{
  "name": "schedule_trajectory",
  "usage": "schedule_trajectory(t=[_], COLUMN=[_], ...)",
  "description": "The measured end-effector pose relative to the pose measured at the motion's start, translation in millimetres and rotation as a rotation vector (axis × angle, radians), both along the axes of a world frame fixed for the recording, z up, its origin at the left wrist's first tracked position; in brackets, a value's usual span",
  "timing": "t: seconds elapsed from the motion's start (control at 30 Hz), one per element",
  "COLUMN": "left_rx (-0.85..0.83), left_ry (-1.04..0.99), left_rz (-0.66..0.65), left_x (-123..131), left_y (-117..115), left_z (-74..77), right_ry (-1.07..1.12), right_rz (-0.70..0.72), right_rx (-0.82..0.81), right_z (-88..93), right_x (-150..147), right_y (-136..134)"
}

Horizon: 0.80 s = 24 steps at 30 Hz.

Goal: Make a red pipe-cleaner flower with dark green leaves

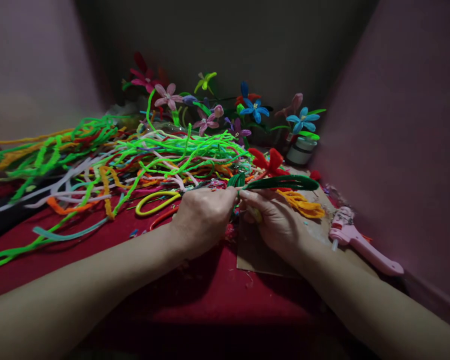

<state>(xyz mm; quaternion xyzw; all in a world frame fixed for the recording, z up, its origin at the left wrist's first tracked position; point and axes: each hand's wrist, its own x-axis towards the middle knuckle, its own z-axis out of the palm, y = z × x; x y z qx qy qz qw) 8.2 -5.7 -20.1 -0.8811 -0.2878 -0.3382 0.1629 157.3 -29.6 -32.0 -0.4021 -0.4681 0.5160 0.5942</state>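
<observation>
My left hand (pixel 204 217) and my right hand (pixel 275 220) meet over the red cloth, both pinched closed on a dark green pipe cleaner piece (pixel 281 183) bent into long leaf loops. One loop stretches right from my fingertips; a smaller loop (pixel 237 180) stands just above my left thumb. A red pipe cleaner flower (pixel 269 161) lies right behind the leaf. Orange pipe cleaners (pixel 303 204) lie under the loop, to the right of my right hand.
A big heap of loose neon green, orange, white and pink pipe cleaners (pixel 108 160) covers the left and middle. Finished pipe cleaner flowers (pixel 255 110) stand at the back beside a small jar (pixel 300 150). A pink glue gun (pixel 354 240) lies at right on cardboard (pixel 255 252).
</observation>
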Motion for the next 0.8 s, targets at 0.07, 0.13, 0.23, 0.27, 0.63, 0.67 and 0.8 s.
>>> schedule_trajectory(t=[0.07,0.13,0.23,0.27,0.63,0.67,0.8], left_rx=[-0.326,-0.733,-1.243,-1.36,-1.965,-1.911,-1.376], left_ry=[-0.175,-0.352,-0.558,-0.62,-0.799,-0.768,-0.577], left_rz=[-0.062,-0.135,-0.255,-0.301,-0.747,-0.693,-0.364], left_x=[0.5,1.5,2.5,2.4,-0.9,0.0,3.6], left_y=[0.2,-1.8,-4.6,-4.6,0.5,-0.3,-3.7], left_z=[4.7,11.9,20.2,21.0,14.1,15.3,13.5], right_ry=[0.003,0.019,0.043,0.049,0.107,0.107,0.068], right_rz=[0.049,0.096,0.129,0.138,0.221,0.196,0.108], right_rx=[0.015,-0.004,-0.01,0.002,0.125,0.124,0.076], right_z=[4.4,6.8,6.9,6.6,6.0,5.1,3.9], right_x=[-0.2,-0.1,0.9,1.4,-0.5,-0.7,-1.8], right_y=[-1.6,-1.9,0.1,1.0,-2.0,-1.6,0.6])
